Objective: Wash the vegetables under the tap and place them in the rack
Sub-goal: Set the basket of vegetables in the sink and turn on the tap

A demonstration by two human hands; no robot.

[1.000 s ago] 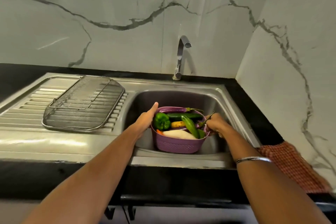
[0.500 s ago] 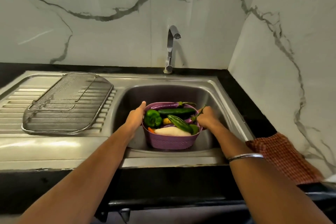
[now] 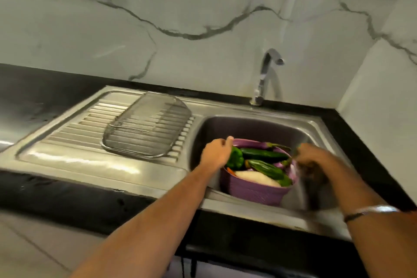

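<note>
From my feed I saw two bare forearms, with no sleeves reaching into view on either one. The left hand (image 3: pixel 215 153) wore nothing: no ring or band that I could make out. The right hand (image 3: pixel 312 157) was smeared by motion blur, so its fingers gave me no detail. On the right wrist sat a thin silver bangle (image 3: pixel 374 209), smooth and shiny, with a narrow dark thread band (image 3: pixel 352 217) just beside it.
</note>
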